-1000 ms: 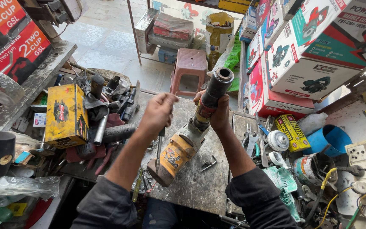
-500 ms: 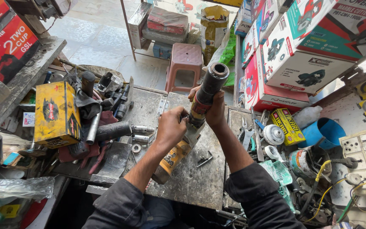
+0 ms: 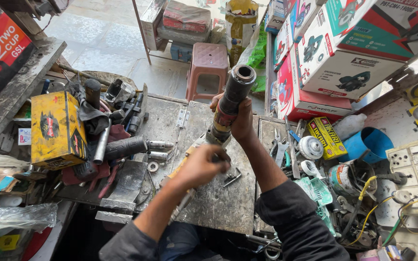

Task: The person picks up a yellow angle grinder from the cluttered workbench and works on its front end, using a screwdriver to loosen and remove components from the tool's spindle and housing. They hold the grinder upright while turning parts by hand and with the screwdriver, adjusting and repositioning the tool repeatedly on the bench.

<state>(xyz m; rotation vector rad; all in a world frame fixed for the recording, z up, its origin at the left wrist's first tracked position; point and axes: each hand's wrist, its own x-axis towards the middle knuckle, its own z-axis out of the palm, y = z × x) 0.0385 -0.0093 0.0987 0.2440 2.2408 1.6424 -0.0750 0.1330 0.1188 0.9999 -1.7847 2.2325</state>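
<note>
Two hands were on one power tool, a long dark cylindrical body with an open round mouth at its far end and a yellow and red label band partway down. Tool stood tilted over the middle of the metal-topped workbench, mouth end raised toward the far edge, lower end slanting down toward the near-left.

Right hand was closed around the barrel just below the label band, fingers wrapped behind it, thumb side toward the camera. Left hand was closed over the lower part of the tool, nearer the person, knuckles up; what the fingers pressed inside that grip could not be made out. The two hands sat close together along the tool, right one farther and higher, left one nearer and lower. Both forearms came up from the near edge in dark sleeves.

On the bench top, just right of the left hand, lay a small metal fitting. At the left edge: a black-gripped handle piece lying flat, loose washers beside it, and a yellow carton at the far-left corner among mixed tool parts. Beyond the far edge stood a pink plastic stool on the floor. Off the right edge: a blue tub and stacked printed cartons.
</note>
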